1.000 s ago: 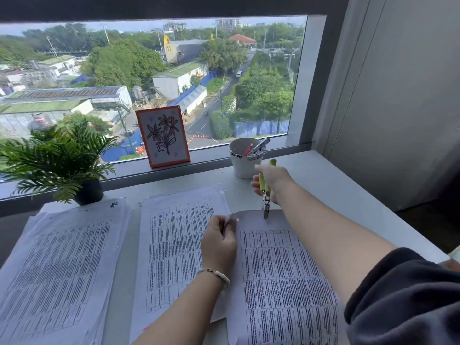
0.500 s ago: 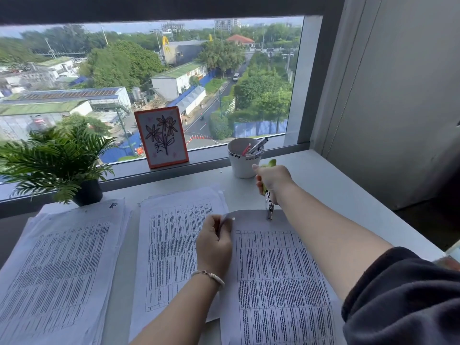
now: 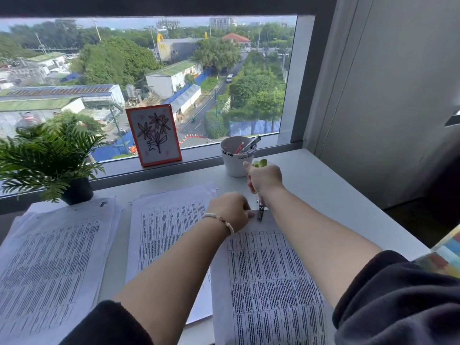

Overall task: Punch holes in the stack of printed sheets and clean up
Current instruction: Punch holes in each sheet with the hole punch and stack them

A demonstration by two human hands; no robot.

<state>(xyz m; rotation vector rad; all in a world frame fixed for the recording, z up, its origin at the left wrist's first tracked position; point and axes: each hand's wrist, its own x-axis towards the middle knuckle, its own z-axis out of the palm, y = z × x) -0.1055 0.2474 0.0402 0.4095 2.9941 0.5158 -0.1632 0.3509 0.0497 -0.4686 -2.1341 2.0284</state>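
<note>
A stack of printed sheets (image 3: 271,282) lies on the white desk in front of me at the right. My right hand (image 3: 265,178) is closed around a green-handled hand punch (image 3: 260,210), whose metal jaws sit on the stack's top edge. My left hand (image 3: 231,210) presses the upper left corner of the same stack, fingers curled, right beside the punch's jaws. Two more piles of printed sheets lie to the left: a middle pile (image 3: 164,225) and a thicker left pile (image 3: 49,265).
A white cup (image 3: 234,160) with pens and clips stands just behind my right hand. A framed flower drawing (image 3: 154,135) leans on the window sill, and a potted plant (image 3: 49,158) stands at the far left. A colourful object (image 3: 445,255) shows at the right edge. Bare white desk (image 3: 336,195) lies right of the stack.
My left hand slid along the top edge to the right, closer to the punch. The right hand with the punch stayed at the top edge with only a small shift.
</note>
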